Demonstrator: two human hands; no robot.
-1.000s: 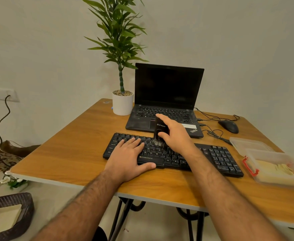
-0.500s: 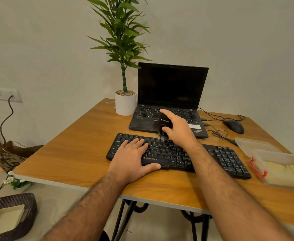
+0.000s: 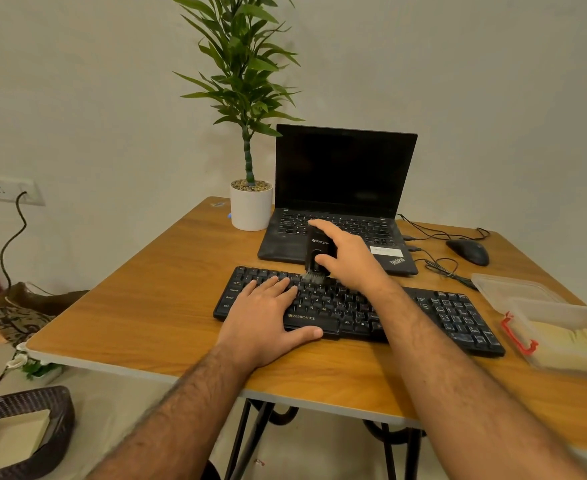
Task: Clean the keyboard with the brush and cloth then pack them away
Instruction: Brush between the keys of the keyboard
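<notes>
A black keyboard [image 3: 434, 315] lies across the wooden table [image 3: 139, 306] in front of me. My right hand [image 3: 349, 259] grips a black brush [image 3: 318, 249] held upright, its bristles touching the upper key rows near the keyboard's middle. My left hand [image 3: 268, 313] rests flat on the keyboard's left half, fingers straight and thumb along the front edge. A yellow cloth [image 3: 562, 341] lies inside a clear plastic box [image 3: 531, 353] with a red latch at the right edge of the table.
An open black laptop [image 3: 344, 188] stands behind the keyboard, a potted plant [image 3: 250, 206] to its left. A black mouse [image 3: 469, 251] and cables lie at the back right. The box's clear lid [image 3: 514, 289] sits beside it. A wicker basket [image 3: 18, 434] is on the floor.
The brush and my right hand have shifted slightly toward the far rows of the keyboard. My left hand stays flat on the keys. The view has drifted a little.
</notes>
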